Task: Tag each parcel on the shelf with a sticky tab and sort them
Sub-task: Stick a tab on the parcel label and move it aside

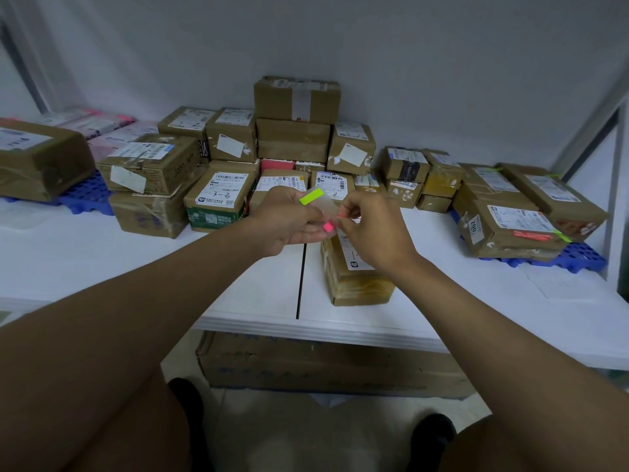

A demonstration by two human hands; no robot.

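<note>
On the white shelf (442,301), a parcel (357,274) lies lengthwise toward the person; left hand (289,221) grips a tab sheet (323,206), right hand (371,229) pinches a pink tab (341,216).

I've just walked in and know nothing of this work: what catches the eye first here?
Two bare hands meet at the centre: the left hand holds a clear sheet of neon tabs, and the right hand pinches at a pink one. Behind them, taped brown parcels are piled along the white shelf.
</note>
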